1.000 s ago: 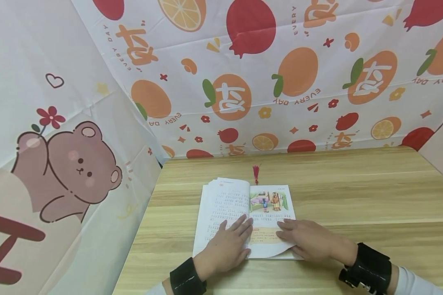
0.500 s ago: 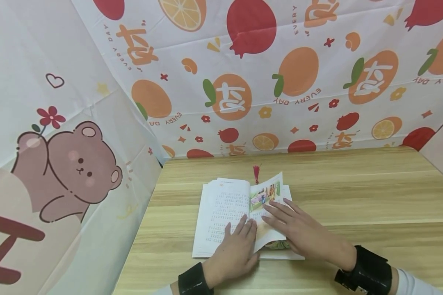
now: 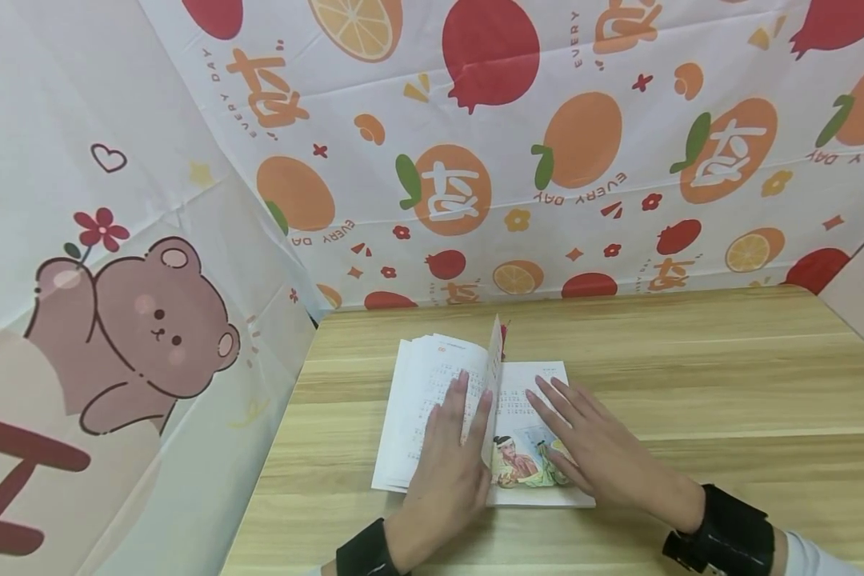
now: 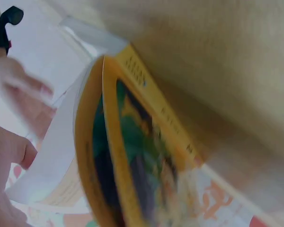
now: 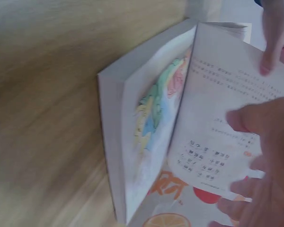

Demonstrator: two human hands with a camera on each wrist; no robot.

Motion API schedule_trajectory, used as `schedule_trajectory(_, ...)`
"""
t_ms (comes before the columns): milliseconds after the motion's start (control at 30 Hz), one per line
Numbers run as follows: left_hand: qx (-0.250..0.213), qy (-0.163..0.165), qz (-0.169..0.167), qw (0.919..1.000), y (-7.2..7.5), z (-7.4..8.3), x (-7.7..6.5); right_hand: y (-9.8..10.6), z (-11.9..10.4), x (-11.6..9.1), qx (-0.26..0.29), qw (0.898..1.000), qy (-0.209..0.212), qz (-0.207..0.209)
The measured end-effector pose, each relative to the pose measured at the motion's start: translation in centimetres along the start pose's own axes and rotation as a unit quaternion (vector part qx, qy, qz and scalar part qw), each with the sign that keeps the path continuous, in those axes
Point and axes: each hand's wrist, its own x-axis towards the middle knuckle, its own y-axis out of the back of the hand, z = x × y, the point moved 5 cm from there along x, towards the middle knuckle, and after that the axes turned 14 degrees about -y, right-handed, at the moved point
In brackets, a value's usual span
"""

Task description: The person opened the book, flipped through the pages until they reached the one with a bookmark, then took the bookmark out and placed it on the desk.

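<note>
White page (image 3: 495,358) stands half-turned, not yet flat, by the straight fingers of your left hand (image 3: 448,462); the book (image 3: 514,406) lies under your right hand (image 3: 599,450), fingers spread.

Hiding part of the thin red tassel (image 3: 504,339) behind the raised white paper page (image 3: 494,356). Covering tiny, unreadable black print (image 3: 441,384) with the bare left hand (image 3: 446,460), and the right end of the colourful illustration (image 3: 522,466) with the bare right hand (image 3: 598,448). Blurring the yellow-bordered illustrated book cover (image 4: 144,142) in the left wrist view. Cutting off the black left wristband (image 3: 366,550) at the bottom edge.
</note>
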Motion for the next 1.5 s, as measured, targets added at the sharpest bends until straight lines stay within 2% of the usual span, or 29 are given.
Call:
schedule_trajectory(67, 0.037, -0.007, -0.005, 0.9993, 0.5, -0.1, 0.2, -0.5, 0.2, -0.3, -0.003, 0.999, 0.0, -0.041)
schedule_trajectory(100, 0.058, -0.009, -0.019, 0.9981, 0.5, -0.2, 0.3, -0.7, 0.3, -0.5, -0.001, 0.998, 0.001, -0.062)
schedule_trajectory(167, 0.097, -0.012, -0.066, 0.993, 0.2, -0.5, 0.3, -1.0, 0.4, -0.9, 0.006, 0.995, 0.003, -0.104)
schedule_trajectory(233, 0.122, -0.012, -0.128, 0.9842, -0.6, -0.8, 0.0, -1.2, 0.4, -1.3, 0.015, 0.99, 0.002, -0.138)
schedule_trajectory(333, 0.119, -0.027, -0.203, 0.9716, -2.2, -1.0, -0.7, -1.5, 0.4, -1.7, 0.023, 0.987, 0.008, -0.162)
schedule_trajectory(400, 0.101, -0.052, -0.236, 0.9651, -2.9, -0.8, -1.1, -1.7, 0.4, -1.9, 0.025, 0.985, 0.012, -0.172)
schedule_trajectory(500, 0.08, -0.097, -0.265, 0.9559, -3.4, -0.5, -1.4, -2.0, 0.4, -2.1, 0.025, 0.982, 0.018, -0.187)
schedule_trajectory(567, 0.061, -0.11, -0.281, 0.9515, -3.4, -0.5, -1.6, -2.2, 0.4, -2.1, 0.03, 0.979, 0.02, -0.201)
schedule_trajectory(667, 0.03, -0.103, -0.293, 0.9501, -3.4, -0.6, -1.7, -2.5, 0.5, -2.2, 0.039, 0.976, 0.019, -0.212)
schedule_trajectory(833, -0.009, -0.078, -0.287, 0.9548, -3.1, -0.9, -1.7, -2.8, 0.9, -2.0, 0.047, 0.977, 0.008, -0.208)
schedule_trajectory(967, -0.028, -0.067, -0.288, 0.9548, -3.1, -1.1, -1.6, -2.9, 1.0, -1.7, 0.049, 0.976, 0.0, -0.214)
schedule_trajectory(1500, -0.031, -0.064, -0.286, 0.9557, -3.3, -1.2, -1.7, -2.7, 1.0, -1.1, 0.054, 0.972, -0.008, -0.229)
